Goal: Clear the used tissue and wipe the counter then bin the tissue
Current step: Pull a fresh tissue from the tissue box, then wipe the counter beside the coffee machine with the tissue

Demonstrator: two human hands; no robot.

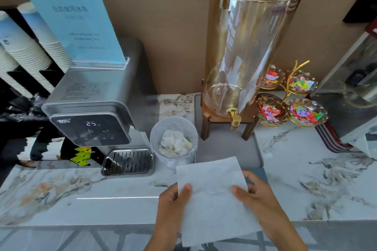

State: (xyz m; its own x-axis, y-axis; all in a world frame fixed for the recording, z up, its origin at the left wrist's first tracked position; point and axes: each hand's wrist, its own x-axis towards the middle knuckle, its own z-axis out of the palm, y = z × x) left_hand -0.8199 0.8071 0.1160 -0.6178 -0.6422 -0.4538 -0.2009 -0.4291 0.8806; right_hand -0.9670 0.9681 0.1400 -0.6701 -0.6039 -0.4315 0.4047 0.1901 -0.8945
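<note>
A marble counter (81, 195) carries a small lined bin (173, 140) (crumpled tissue inside). Over its front edge, a flat white tissue (214, 195) is pinched between the left hand (173, 206) and right hand (259, 199), thumbs on top.

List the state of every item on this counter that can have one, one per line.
tissue sheet: flat, unfolded, held by both hands
left hand: gripping tissue's left edge
right hand: gripping tissue's right edge
small bin: lined, holding crumpled tissues
drink dispenser: empty, lid on
water machine: powered, display reads 25
candy bowls: filled
</note>
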